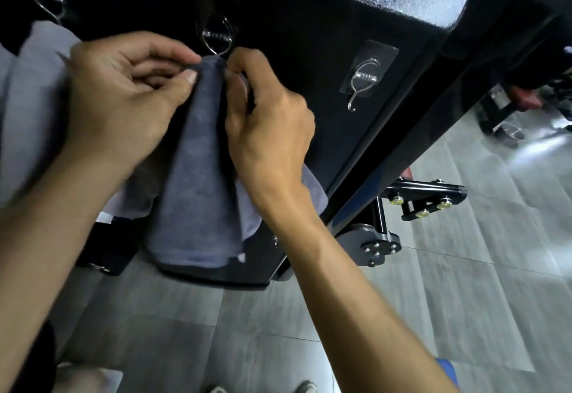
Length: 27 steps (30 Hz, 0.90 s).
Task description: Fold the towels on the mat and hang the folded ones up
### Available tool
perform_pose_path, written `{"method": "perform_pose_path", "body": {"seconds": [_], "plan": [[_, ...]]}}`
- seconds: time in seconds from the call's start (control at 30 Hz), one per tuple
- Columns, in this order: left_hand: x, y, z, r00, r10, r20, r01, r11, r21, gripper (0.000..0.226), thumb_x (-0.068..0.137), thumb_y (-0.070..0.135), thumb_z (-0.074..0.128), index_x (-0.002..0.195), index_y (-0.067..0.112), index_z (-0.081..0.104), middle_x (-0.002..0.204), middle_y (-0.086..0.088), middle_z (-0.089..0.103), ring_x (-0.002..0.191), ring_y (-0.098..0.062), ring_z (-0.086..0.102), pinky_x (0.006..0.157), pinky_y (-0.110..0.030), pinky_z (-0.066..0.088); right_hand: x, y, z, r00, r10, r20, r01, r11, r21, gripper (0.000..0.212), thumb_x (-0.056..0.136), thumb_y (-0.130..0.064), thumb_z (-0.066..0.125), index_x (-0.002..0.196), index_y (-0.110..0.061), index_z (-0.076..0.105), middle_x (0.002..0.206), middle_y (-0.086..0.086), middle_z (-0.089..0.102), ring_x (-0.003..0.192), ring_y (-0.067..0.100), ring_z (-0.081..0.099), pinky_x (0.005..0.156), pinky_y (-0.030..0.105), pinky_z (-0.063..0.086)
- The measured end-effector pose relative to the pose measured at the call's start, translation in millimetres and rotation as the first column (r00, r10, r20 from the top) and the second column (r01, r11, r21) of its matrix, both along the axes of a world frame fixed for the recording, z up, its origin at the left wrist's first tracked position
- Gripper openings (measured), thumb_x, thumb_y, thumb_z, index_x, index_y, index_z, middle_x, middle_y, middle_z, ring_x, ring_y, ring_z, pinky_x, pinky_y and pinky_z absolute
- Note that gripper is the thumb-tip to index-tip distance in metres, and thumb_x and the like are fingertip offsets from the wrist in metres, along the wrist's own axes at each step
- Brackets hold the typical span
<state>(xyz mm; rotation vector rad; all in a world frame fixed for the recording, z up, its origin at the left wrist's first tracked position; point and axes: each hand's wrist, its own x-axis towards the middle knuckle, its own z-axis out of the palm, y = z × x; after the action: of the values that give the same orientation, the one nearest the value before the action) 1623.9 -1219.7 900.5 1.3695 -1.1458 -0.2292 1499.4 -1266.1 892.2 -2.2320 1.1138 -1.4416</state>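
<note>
Both hands are gripping the top of the grey towel [198, 176] just below the middle hook [217, 37]: left hand [123, 98] pinching the left side, right hand [269, 123] curling round the right. The towel is hanging against the black panel [309, 37]. Right, a bare hook [362, 78]; far left, a pale towel [34, 108] is hanging.

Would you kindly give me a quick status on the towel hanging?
Left hand and right hand both pinch the grey towel top at the middle hook. Pale towel hangs left. Right hook free.
</note>
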Motion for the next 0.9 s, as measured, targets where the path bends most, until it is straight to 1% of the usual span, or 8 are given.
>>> {"method": "perform_pose_path", "body": {"seconds": [0.13, 0.23, 0.33, 0.43, 0.5, 0.63, 0.77, 0.9], "plan": [[-15, 1, -16, 0.993, 0.1, -0.065, -0.102, 0.995, -0.014, 0.006, 0.086, 0.025, 0.072, 0.092, 0.023, 0.074, 0.087, 0.014, 0.074, 0.083, -0.003, 0.07, 0.079, -0.023, 0.055, -8, 3, -14, 0.986, -0.064, -0.153, 0.053, 0.996, -0.076, 0.03, 0.095, -0.02, 0.054, 0.122, -0.025, 0.065, 0.07, -0.003, 0.062, 0.055, 0.022, 0.056, 0.05, 0.027, 0.035], [-8, -1, -28, 0.996, 0.074, -0.053, -0.072, 0.997, 0.038, 0.023, 0.092, 0.031, 0.063, 0.106, 0.014, 0.071, 0.095, 0.015, 0.073, 0.092, 0.0, 0.067, 0.087, -0.026, 0.053, -22, 8, -28, 0.985, -0.029, -0.173, 0.011, 0.994, -0.107, 0.042, 0.091, -0.017, 0.057, 0.133, -0.024, 0.059, 0.073, 0.002, 0.06, 0.055, 0.024, 0.055, 0.048, 0.033, 0.044], [-2, 14, -62, 0.993, 0.056, -0.099, -0.042, 0.99, 0.136, 0.028, 0.097, 0.025, 0.053, 0.118, 0.012, 0.067, 0.111, 0.002, 0.069, 0.103, -0.007, 0.064, 0.095, -0.029, 0.05, -43, 19, -50, 0.975, 0.001, -0.221, -0.003, 1.0, -0.01, 0.053, 0.089, -0.021, 0.054, 0.141, -0.023, 0.05, 0.101, 0.002, 0.064, 0.077, 0.025, 0.058, 0.063, 0.041, 0.051], [-25, 56, -135, 0.959, 0.23, -0.167, -0.187, 0.953, 0.239, 0.02, 0.091, 0.017, 0.05, 0.094, 0.022, 0.069, 0.091, 0.012, 0.065, 0.085, -0.004, 0.056, 0.085, -0.033, 0.051, -78, 38, -90, 0.968, 0.025, -0.248, 0.013, 0.989, 0.148, 0.065, 0.082, -0.02, 0.056, 0.145, -0.019, 0.043, 0.135, 0.005, 0.053, 0.106, 0.028, 0.054, 0.088, 0.042, 0.048], [-56, 89, -191, 0.916, 0.246, -0.316, -0.112, 0.916, 0.386, 0.027, 0.089, 0.006, 0.055, 0.086, 0.031, 0.066, 0.092, 0.007, 0.066, 0.086, -0.012, 0.058, 0.08, -0.032, 0.053, -111, 60, -127, 0.96, 0.013, -0.278, 0.063, 0.964, 0.26, 0.064, 0.079, -0.019, 0.057, 0.142, -0.018, 0.044, 0.141, 0.006, 0.048, 0.114, 0.029, 0.051, 0.095, 0.041, 0.045], [-130, 146, -262, 0.92, 0.095, -0.38, 0.171, 0.775, 0.609, 0.033, 0.09, -0.004, 0.057, 0.104, 0.024, 0.065, 0.108, -0.003, 0.067, 0.079, 0.004, 0.059, 0.074, -0.004, 0.044, -186, 120, -200, 0.928, 0.016, -0.372, 0.189, 0.841, 0.507, 0.054, 0.084, -0.009, 0.051, 0.137, -0.021, 0.05, 0.137, 0.0, 0.051, 0.115, 0.023, 0.051, 0.096, 0.04, 0.045], [-197, 161, -287, 0.919, -0.07, -0.388, 0.332, 0.668, 0.666, 0.038, 0.09, 0.001, 0.06, 0.099, 0.037, 0.065, 0.105, 0.01, 0.068, 0.092, 0.003, 0.062, 0.078, -0.004, 0.044, -263, 187, -244, 0.916, -0.047, -0.399, 0.329, 0.658, 0.678, 0.036, 0.095, -0.019, 0.048, 0.13, -0.023, 0.056, 0.127, -0.004, 0.06, 0.11, 0.018, 0.057, 0.094, 0.033, 0.047], [-274, 155, -283, 0.883, -0.244, -0.401, 0.462, 0.601, 0.652, 0.034, 0.089, 0.001, 0.061, 0.103, 0.032, 0.067, 0.103, 0.01, 0.069, 0.092, 0.004, 0.062, 0.076, -0.004, 0.045, -340, 240, -264, 0.893, -0.147, -0.426, 0.442, 0.469, 0.764, 0.033, 0.097, -0.024, 0.047, 0.129, -0.026, 0.057, 0.128, -0.009, 0.06, 0.112, 0.01, 0.057, 0.093, 0.02, 0.044]]}}
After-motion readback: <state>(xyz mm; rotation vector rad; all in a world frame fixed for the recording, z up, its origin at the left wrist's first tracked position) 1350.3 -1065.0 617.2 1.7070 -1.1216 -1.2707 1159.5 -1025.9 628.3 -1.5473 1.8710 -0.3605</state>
